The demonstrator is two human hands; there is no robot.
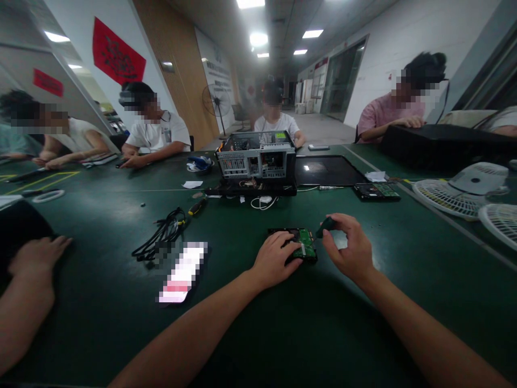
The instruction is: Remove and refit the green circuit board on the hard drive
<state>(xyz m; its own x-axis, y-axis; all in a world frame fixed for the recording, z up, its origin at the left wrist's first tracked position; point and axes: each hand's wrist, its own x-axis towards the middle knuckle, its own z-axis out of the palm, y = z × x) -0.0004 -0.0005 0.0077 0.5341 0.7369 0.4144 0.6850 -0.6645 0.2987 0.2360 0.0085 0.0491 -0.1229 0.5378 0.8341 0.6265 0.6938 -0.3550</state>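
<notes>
A hard drive (304, 241) lies circuit-board side up on the dark green table (250, 334), just in front of me. My left hand (273, 260) rests on its near left side, fingers curled over it and pressing it down. My right hand (350, 247) hovers at the drive's right edge, fingers pinched round a dark screwdriver handle (325, 227) that points down toward the board.
Behind the drive stand an open computer case (256, 159), a black side panel (329, 170) and a second drive (377, 191). A black cable bundle (163, 236) and a yellow-handled screwdriver (197, 206) lie to the left. Fan grilles (446, 195) sit right. A co-worker's hand (34, 255) rests at far left; other people sit around.
</notes>
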